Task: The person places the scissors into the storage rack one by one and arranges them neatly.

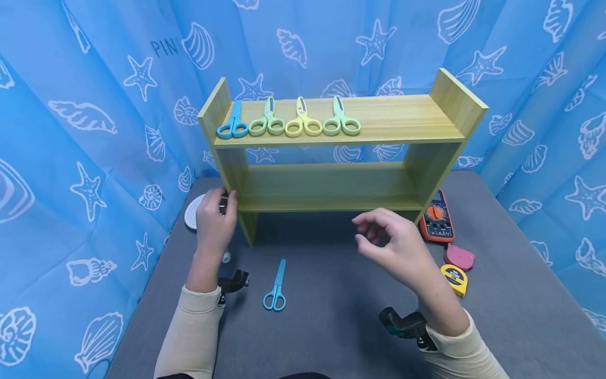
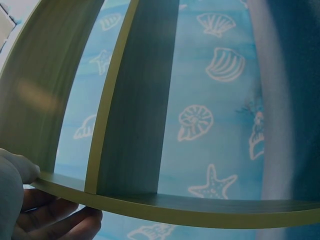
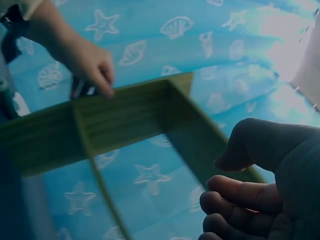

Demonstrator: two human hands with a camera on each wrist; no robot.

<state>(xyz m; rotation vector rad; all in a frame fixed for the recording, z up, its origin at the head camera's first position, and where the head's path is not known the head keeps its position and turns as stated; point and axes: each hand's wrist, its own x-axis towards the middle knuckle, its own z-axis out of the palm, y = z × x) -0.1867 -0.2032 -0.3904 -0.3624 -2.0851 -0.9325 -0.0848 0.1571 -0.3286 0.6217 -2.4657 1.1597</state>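
Observation:
A two-tier wooden shelf (image 1: pixel 331 187) stands on the grey table. Its left side panel is between the thumb and fingers of my left hand (image 1: pixel 215 213), as the left wrist view shows. Along the top board, from left to right, lie blue scissors (image 1: pixel 232 126), green scissors (image 1: pixel 267 125), yellow scissors (image 1: pixel 303 125) and another green pair (image 1: pixel 341 124). My right hand (image 1: pixel 393 239) hovers in front of the shelf's right half, fingers loosely bent and holding nothing. Another pair of blue scissors (image 1: pixel 276 295) lies on the table in front of the shelf.
Right of the shelf are an orange-edged multimeter (image 1: pixel 437 221), a pink tape measure (image 1: pixel 460 257) and a yellow tape measure (image 1: pixel 455 279). A white round object (image 1: pixel 191 215) sits partly behind my left hand. A blue shell-print curtain (image 1: pixel 142 105) hangs behind.

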